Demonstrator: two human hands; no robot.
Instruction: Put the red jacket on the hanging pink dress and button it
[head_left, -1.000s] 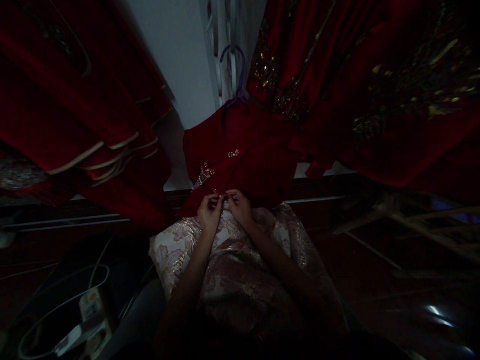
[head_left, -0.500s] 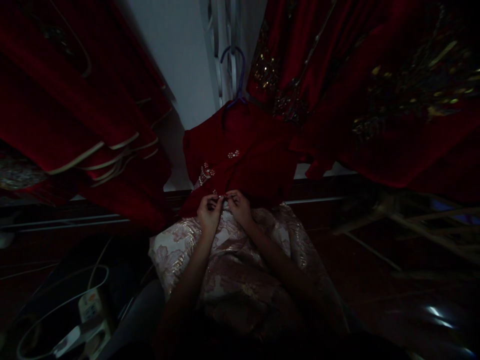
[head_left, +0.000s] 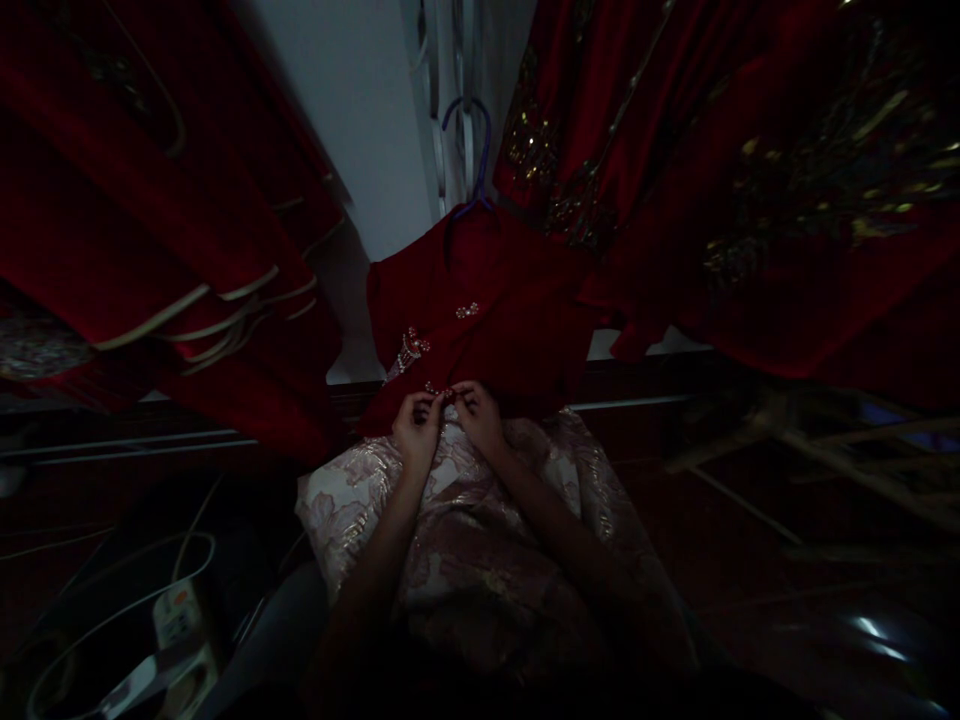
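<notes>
Head view: In dim light, a person's left hand [head_left: 416,428] and right hand [head_left: 480,418] meet at the lower edge of a red garment [head_left: 487,320], which hangs from a blue hanger [head_left: 471,150] against a white wall [head_left: 367,120]. The fingertips of both hands are pinched closed on the hem, where a small beaded ornament [head_left: 437,391] sits; whether they hold anything else is too dark to tell. Both wrists rest over a pale brocade cushion [head_left: 352,500] below the garment. 2 masses of red fabric flank the scene: trimmed drapes [head_left: 150,230] at left, gold-embroidered cloth [head_left: 750,170] at right. A power strip [head_left: 176,618] lies lower left.
</notes>
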